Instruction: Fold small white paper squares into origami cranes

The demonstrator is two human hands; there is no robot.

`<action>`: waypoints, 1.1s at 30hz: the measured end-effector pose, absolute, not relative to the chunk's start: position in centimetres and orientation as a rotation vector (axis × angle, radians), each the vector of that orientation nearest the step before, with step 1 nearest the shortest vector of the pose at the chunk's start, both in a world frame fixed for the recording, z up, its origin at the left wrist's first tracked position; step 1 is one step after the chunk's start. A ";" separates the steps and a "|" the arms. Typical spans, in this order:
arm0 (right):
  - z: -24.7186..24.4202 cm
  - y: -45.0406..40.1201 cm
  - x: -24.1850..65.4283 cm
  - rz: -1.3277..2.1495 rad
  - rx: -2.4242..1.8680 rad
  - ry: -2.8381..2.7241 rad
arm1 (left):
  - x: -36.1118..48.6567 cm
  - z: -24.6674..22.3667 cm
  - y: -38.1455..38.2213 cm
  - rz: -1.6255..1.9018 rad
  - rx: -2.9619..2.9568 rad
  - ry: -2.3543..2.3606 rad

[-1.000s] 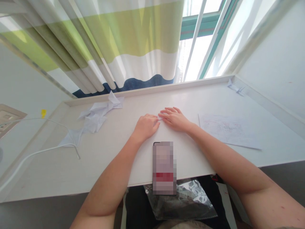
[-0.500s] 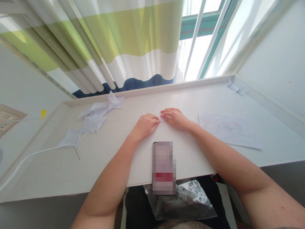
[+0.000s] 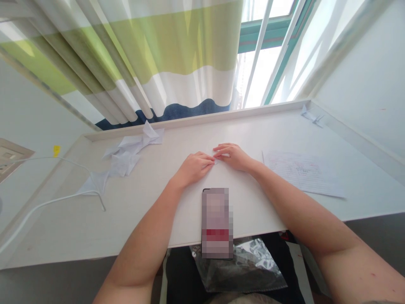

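Where hands converge, paper shows

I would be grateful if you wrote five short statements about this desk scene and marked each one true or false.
1. The bare left hand and bare right hand are close together at a small piece of white paper. True.
2. The flat, lined white sheet lies to the left of the left hand. False: it lies to the right of the right hand.
3. Several folded white paper pieces lie on the left part of the white desk. True.
4. The long fabric curtain is plain red. False: it has white, green and dark blue bands.
5. A small yellow tag shows at the left of the view. True.
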State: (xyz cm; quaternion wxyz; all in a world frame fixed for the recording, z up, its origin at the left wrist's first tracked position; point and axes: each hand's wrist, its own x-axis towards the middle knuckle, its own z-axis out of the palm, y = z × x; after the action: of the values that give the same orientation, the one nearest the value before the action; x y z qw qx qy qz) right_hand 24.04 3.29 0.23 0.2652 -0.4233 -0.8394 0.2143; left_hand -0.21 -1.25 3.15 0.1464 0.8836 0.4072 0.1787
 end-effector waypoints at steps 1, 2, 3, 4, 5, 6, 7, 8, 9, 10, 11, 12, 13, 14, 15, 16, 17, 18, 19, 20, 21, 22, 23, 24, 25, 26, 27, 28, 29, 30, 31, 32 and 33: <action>0.2 3.3 24.1 0.574 -1.145 -2.275 | -0.1 3.3 -1.4 0.493 2.559 1.168; 0.2 3.4 24.1 0.571 -1.147 -2.280 | 0.0 3.4 -1.5 0.474 2.576 1.166; 0.2 3.4 24.1 0.570 -1.150 -2.283 | 0.1 3.5 -1.6 0.457 2.595 1.164; 0.2 3.4 24.1 0.570 -1.152 -2.283 | 0.2 3.7 -1.7 0.442 2.615 1.165; 0.3 3.4 24.2 0.572 -1.151 -2.281 | 0.3 3.9 -1.8 0.426 2.634 1.169; 0.3 3.3 24.2 0.576 -1.150 -2.278 | 0.4 4.0 -1.9 0.411 2.650 1.174; 0.4 3.3 24.2 0.582 -1.146 -2.271 | 0.4 4.2 -2.0 0.396 2.664 1.183; 0.4 3.2 24.1 0.588 -1.141 -2.261 | 0.5 4.3 -2.1 0.380 2.677 1.191; 0.5 3.1 24.1 0.594 -1.133 -2.249 | 0.5 4.5 -2.2 0.362 2.692 1.195; 0.5 3.0 24.1 0.600 -1.123 -2.235 | 0.5 4.6 -2.2 0.341 2.707 1.195; 0.5 3.0 24.1 0.605 -1.114 -2.219 | 0.5 4.7 -2.3 0.317 2.721 1.190; 0.5 3.0 24.0 0.610 -1.107 -2.201 | 0.5 4.8 -2.4 0.292 2.734 1.182; 0.5 3.0 24.0 0.616 -1.101 -2.184 | 0.5 4.9 -2.5 0.267 2.745 1.172; 0.4 3.0 24.0 0.624 -1.097 -2.169 | 0.5 4.9 -2.6 0.248 2.752 1.165; 0.3 3.1 24.0 0.634 -1.095 -2.155 | 0.5 4.9 -2.6 0.233 2.757 1.161; 0.3 3.1 24.0 0.643 -1.093 -2.144 | 0.5 4.9 -2.7 0.224 2.760 1.160; 0.2 3.2 24.0 0.650 -1.091 -2.137 | 0.5 4.9 -2.7 0.221 2.764 1.160; 0.1 3.2 24.0 0.655 -1.087 -2.134 | 0.5 4.9 -2.7 0.224 2.768 1.163; 0.0 3.3 24.0 0.658 -1.083 -2.132 | 0.5 4.8 -2.6 0.233 2.771 1.168; 0.0 3.3 24.0 0.660 -1.078 -2.128 | 0.5 4.7 -2.6 0.246 2.771 1.173; -0.1 3.4 24.0 0.660 -1.071 -2.125 | 0.5 4.6 -2.6 0.260 2.766 1.176; -0.1 3.4 24.0 0.660 -1.065 -2.122 | 0.5 4.6 -2.5 0.274 2.758 1.177; -0.1 3.4 24.0 0.658 -1.060 -2.119 | 0.4 4.5 -2.5 0.285 2.748 1.177; 0.0 3.4 24.0 0.656 -1.056 -2.116 | 0.4 4.5 -2.4 0.294 2.738 1.174; 0.0 3.3 24.0 0.654 -1.055 -2.114 | 0.4 4.4 -2.4 0.303 2.732 1.169; 0.0 3.3 24.0 0.653 -1.056 -2.112 | 0.3 4.4 -2.4 0.315 2.729 1.164; 0.0 3.3 24.0 0.654 -1.059 -2.109 | 0.3 4.4 -2.4 0.326 2.729 1.159; 0.1 3.3 24.0 0.656 -1.063 -2.104 | 0.3 4.3 -2.4 0.336 2.730 1.154; 0.1 3.3 24.0 0.660 -1.069 -2.098 | 0.3 4.3 -2.4 0.339 2.732 1.152; 0.1 3.2 24.0 0.664 -1.077 -2.093 | 0.4 4.3 -2.4 0.336 2.736 1.152; 0.1 3.2 23.9 0.669 -1.086 -2.086 | 0.4 4.3 -2.4 0.326 2.742 1.155; 0.2 3.2 23.9 0.673 -1.097 -2.081 | 0.4 4.3 -2.4 0.312 2.752 1.161; 0.2 3.2 23.9 0.676 -1.109 -2.078 | 0.5 4.3 -2.4 0.297 2.762 1.165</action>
State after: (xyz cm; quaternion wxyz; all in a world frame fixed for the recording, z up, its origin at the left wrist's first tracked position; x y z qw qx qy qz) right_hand 23.86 3.16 0.19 0.3388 -0.4257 -0.7979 0.2595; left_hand 0.48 -2.41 4.29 0.0644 0.9150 0.3860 0.0984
